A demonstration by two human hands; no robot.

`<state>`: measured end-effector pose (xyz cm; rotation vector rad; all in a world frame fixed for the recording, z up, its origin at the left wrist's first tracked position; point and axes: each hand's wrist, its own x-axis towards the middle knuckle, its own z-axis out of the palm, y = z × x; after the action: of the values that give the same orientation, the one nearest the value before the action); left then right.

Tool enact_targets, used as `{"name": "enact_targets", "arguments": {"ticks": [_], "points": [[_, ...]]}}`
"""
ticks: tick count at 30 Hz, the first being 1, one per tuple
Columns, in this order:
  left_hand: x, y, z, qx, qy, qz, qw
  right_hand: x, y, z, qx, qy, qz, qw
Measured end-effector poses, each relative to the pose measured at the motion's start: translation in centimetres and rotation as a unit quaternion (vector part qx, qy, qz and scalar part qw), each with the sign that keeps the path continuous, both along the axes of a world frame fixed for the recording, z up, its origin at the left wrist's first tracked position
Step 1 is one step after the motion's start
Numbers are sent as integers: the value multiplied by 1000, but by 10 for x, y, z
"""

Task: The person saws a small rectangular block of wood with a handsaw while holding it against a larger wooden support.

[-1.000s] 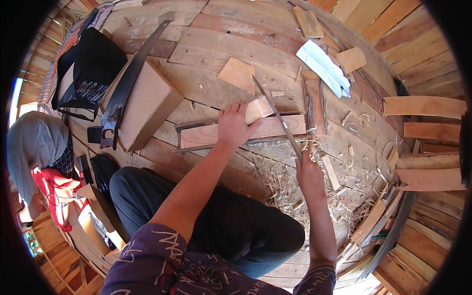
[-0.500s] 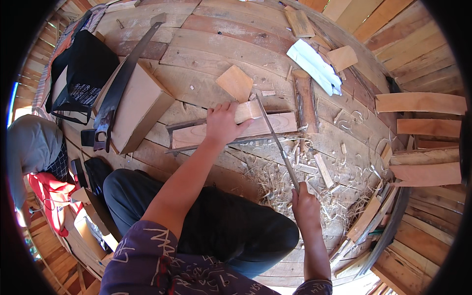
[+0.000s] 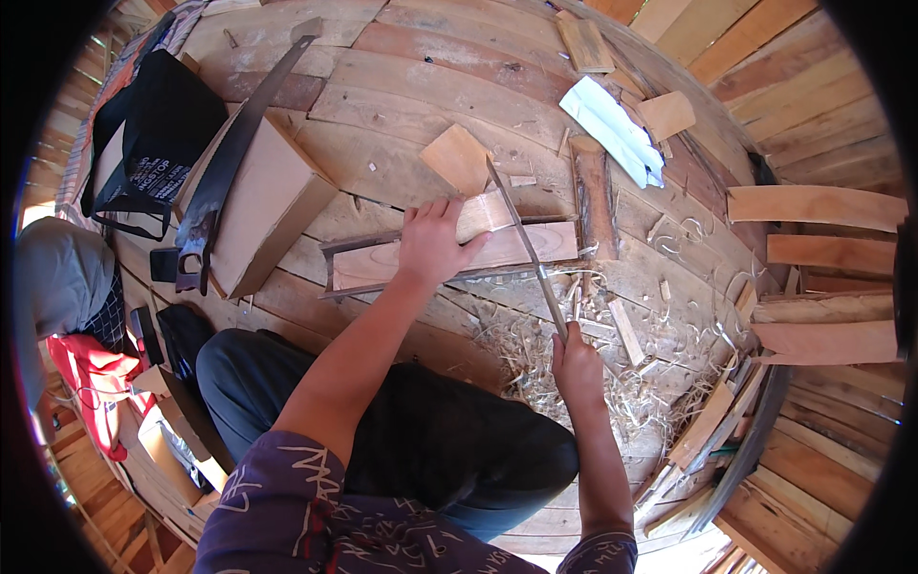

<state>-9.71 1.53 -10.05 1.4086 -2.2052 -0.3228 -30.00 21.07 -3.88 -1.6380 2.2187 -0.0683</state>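
My left hand [image 3: 432, 237] presses down on a small pale wood block [image 3: 485, 216], its thumb along the near side and its fingers over the top. That block lies over a longer board [image 3: 368, 265] with a dark-edged frame of wood around it on the floor. My right hand [image 3: 579, 367] is closed around the handle of a long, straight-handled saw [image 3: 517, 219]. Its thin blade, seen nearly edge-on, lies against the right end of the block; the teeth are too small to make out. A square wood piece [image 3: 456, 158] sits just beyond.
Wood shavings [image 3: 612, 383] cover the floor by my right hand. Further off lie a split log piece [image 3: 594, 196] and crumpled pale paper [image 3: 612, 129]. At left, a large handsaw [image 3: 239, 143] leans on a cardboard box [image 3: 273, 210] beside a black bag [image 3: 158, 134].
My right hand has pushed the saw forward and slightly left, so its tip now reaches further past the block. My left hand and the block have stayed in place.
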Motion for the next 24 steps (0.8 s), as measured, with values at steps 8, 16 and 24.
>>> {"name": "enact_targets", "arguments": {"ticks": [8, 16, 24], "points": [[-1, -7, -8, 40, -68, 59, 995, -4, 15, 39, 37, 34, 5, 999], [3, -11, -3, 58, -46, 12, 997, -5, 37, 68, 65, 24, -11, 997], [4, -4, -6, -1, -14, -27, 1000, -5, 4, 33, 37, 13, -8, 999]]}}
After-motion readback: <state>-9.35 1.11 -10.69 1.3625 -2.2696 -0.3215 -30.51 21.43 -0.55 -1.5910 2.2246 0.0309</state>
